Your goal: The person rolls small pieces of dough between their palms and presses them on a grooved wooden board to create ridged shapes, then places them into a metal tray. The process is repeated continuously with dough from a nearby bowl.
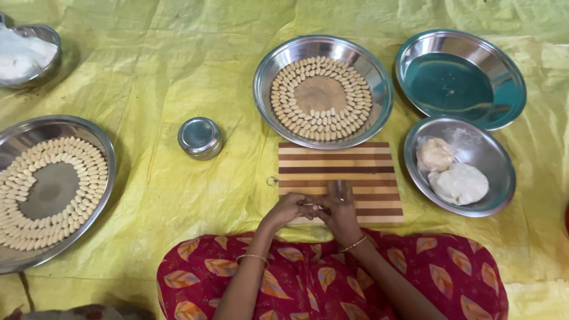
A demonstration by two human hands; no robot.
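I see my left hand (286, 209) and right hand (339, 208) meeting at the striped board's (338, 163) near edge, fingers pinching a small dough bit; shaped pieces ring the plate (264, 89) beyond the board, within reach.

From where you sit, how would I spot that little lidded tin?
Start at the striped wooden board in front of the hands. Look left across the yellow sheet: the small round steel tin stands alone, far smaller than the plates and the only lidded container.

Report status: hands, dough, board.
Left hand and right hand together over striped board. What they pinch: too small to tell. Dough bowl right, apart.
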